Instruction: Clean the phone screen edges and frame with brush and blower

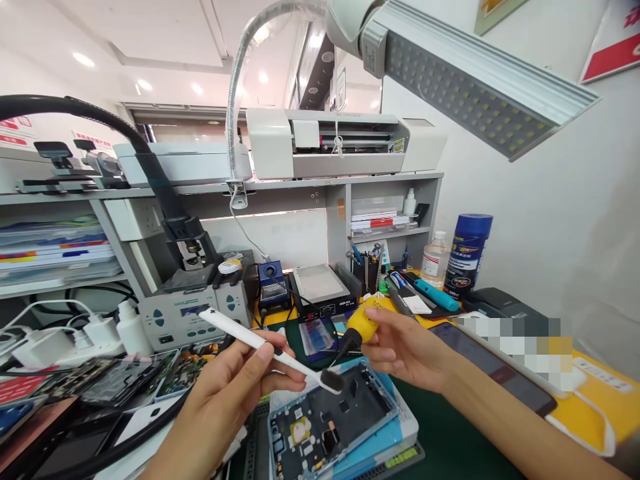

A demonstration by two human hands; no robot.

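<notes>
My left hand point(235, 383) is closed around a white brush point(260, 343) with a dark bristle head, held slanted over the bench. My right hand point(405, 347) grips a yellow rubber air blower point(364, 321), and its black nozzle point(345, 347) points down at the brush head point(331, 381). Just below the brush head lies an opened phone point(330, 420) with its blue frame and circuit board showing, resting on a blue tray.
A desk lamp point(480, 87) hangs overhead. Behind stand a soldering station point(185, 313), a heating plate point(320, 290), a tool holder point(370, 267), a blue can point(467, 253) and a clear bottle point(434, 257). Phone parts point(125, 380) lie left; a dark tablet point(495, 367) lies right.
</notes>
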